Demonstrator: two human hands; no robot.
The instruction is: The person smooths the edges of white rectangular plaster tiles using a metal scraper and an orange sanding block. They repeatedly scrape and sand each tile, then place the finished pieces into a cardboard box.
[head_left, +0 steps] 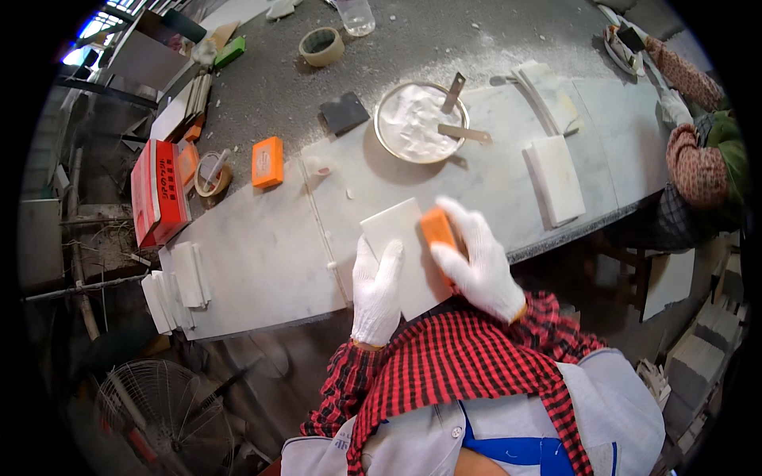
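A flat white rectangular tile (407, 252) lies tilted across the near edge of the marble-topped table, close to my body. My left hand (377, 285), in a white knit glove, grips its left side with the thumb over the face. My gloved right hand (479, 266) is closed around an orange block (438, 230), which sits against the tile's right edge. Whether the block presses on the face or the edge I cannot tell. Beyond them stands a metal bowl (382, 139) of white powder or paste, with two flat scrapers (464, 133) in it.
Another orange block (267, 162) and a dark square pad (344, 113) lie left of the bowl. Stacked white tiles (554, 179) sit at right, more white pieces (189, 274) at left, beside a red box (159, 194). A co-worker's arm (694, 151) is far right. A fan (167, 420) stands below left.
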